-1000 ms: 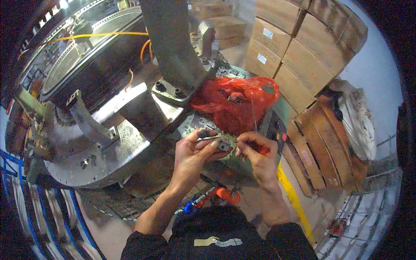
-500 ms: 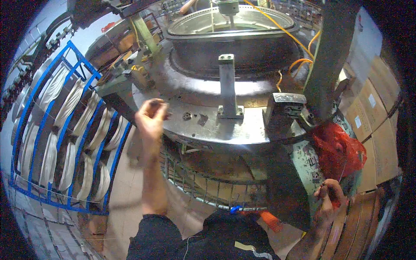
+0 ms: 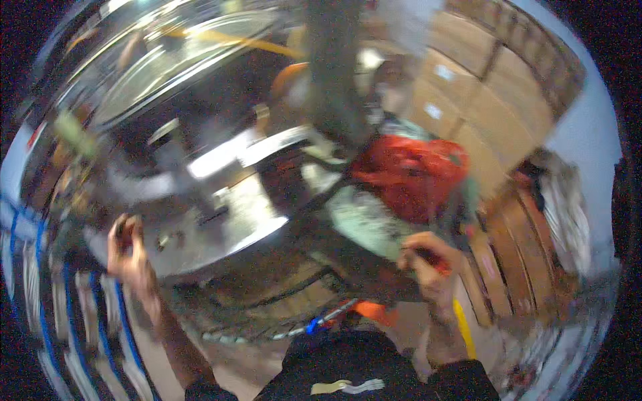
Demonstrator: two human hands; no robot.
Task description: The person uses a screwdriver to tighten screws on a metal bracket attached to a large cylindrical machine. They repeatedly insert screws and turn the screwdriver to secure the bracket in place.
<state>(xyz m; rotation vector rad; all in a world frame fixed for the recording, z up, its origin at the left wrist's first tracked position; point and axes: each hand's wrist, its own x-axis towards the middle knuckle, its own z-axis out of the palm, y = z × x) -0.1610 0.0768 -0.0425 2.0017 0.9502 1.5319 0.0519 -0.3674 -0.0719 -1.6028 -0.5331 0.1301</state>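
Note:
Over the left end of the round metal machine bed (image 3: 244, 230), my left hand (image 3: 132, 257) has its thumb and forefinger curled together. Something dark shows between them, too blurred to name. My right hand (image 3: 433, 271) is closed beside the pale green, worn machine panel (image 3: 361, 220). A small red piece (image 3: 442, 268) shows within its fingers; its kind is not clear. Just beyond this hand, a crumpled red plastic bag (image 3: 418, 170) lies on the panel. Motion smears much of the picture.
Stacked cardboard boxes (image 3: 468, 93) rise at the far right, with flattened cardboard (image 3: 515, 247) standing nearer. A thick upright post (image 3: 331, 67) stands by the machine. Blue racks with white strips (image 3: 87, 301) are at lower left. A curved metal rail (image 3: 281, 333) runs before my body.
My view has swung to the right, so the machine and racks sit further left and more boxes show. Both hands stay raised and curled; my right hand appears higher and closer to the red bag.

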